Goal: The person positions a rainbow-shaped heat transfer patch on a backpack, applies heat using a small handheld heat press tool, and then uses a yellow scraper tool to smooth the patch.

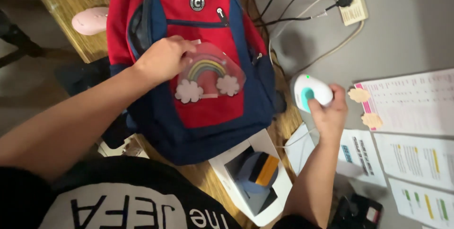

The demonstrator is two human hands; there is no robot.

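A single camera, worn on the person's head, is looking steeply down over the chest and both forearms, which are entering from the bottom of the frame. It is sitting close: the backpack [189,63] is filling the upper middle of the frame. The view is tilting, so the wooden worktop [56,2] is running diagonally from upper left toward lower centre. The left hand [163,58] is lying near centre, the right hand [328,113] right of centre. The grey surface [406,30] with papers [411,101] is taking up the right side. No second view is sharing the scene.
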